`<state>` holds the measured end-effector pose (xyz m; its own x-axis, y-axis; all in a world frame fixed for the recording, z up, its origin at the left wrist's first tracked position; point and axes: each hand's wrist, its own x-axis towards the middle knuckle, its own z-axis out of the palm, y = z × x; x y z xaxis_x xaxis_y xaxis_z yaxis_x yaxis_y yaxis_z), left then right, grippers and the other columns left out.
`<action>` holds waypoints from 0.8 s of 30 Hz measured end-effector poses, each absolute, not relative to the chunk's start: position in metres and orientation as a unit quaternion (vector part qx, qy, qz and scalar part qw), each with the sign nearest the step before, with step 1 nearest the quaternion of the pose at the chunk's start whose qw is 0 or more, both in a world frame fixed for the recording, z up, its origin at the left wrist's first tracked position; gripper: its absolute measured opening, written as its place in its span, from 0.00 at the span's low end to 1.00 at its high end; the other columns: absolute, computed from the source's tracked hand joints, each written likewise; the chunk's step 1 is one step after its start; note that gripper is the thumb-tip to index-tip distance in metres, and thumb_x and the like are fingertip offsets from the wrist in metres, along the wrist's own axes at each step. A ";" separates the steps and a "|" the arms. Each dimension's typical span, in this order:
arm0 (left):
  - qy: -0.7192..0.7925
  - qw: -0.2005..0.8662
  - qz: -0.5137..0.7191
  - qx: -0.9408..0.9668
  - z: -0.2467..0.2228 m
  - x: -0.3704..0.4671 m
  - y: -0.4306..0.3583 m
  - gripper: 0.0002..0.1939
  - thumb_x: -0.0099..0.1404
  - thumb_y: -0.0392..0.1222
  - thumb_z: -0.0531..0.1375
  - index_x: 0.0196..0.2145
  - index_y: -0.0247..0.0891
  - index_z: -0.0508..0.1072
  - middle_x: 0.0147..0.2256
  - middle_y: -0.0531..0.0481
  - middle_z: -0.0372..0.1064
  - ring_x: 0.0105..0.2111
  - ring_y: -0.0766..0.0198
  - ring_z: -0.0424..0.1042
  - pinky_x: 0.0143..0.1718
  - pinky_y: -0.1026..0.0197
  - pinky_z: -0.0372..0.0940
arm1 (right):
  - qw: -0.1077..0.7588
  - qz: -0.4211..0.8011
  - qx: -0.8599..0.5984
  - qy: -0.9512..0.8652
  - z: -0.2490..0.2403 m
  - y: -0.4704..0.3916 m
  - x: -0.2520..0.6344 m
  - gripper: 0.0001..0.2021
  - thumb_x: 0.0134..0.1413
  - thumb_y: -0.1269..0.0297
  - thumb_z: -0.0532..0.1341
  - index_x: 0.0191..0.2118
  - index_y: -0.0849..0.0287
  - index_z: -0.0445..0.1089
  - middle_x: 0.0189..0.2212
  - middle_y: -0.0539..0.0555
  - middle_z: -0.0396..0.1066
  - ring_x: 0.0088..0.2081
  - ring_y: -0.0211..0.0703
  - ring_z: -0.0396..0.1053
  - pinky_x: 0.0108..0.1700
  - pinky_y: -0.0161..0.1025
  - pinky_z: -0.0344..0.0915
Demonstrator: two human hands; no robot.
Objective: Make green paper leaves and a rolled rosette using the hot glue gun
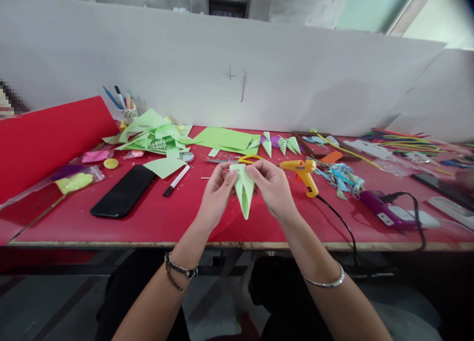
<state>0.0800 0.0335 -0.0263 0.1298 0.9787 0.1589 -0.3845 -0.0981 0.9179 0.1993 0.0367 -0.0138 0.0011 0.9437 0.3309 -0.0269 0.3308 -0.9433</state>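
Between my two hands, above the front of the red table, is a light green paper cone [244,197] with its point toward me. My left hand [218,188] pinches its upper left edge with thumb and fingers. On the other side, my right hand [272,185] grips the upper right edge the same way. A fold or opening runs down the cone's middle. Just beyond the hands lie scissors with yellow handles [250,159], partly hidden. A yellow glue gun [305,175] rests right of my right hand, its black cord running off the table's front edge.
A black phone [124,191] and a marker [177,181] lie to the left. Behind them are piled green paper scraps [151,131]. Several finished-looking green cones [266,146] stand at the back. A purple power strip [387,211] sits at right, near tangled yarn scraps [342,177].
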 end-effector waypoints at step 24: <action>0.397 0.481 0.623 0.473 -0.034 0.095 0.024 0.09 0.62 0.47 0.49 0.35 0.40 0.60 0.25 0.55 0.57 0.22 0.70 0.59 0.23 0.69 0.57 | 0.611 0.414 -0.396 -0.546 -0.018 0.034 0.189 0.10 0.49 0.59 0.58 0.24 0.58 0.61 0.16 0.44 0.59 0.17 0.29 0.57 0.18 0.29 0.56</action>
<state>0.0952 0.0242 -0.0342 -0.0900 0.9743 0.2064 -0.2243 -0.2217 0.9490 0.1889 0.0344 -0.0180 0.0607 0.9386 0.3397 -0.0744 0.3437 -0.9361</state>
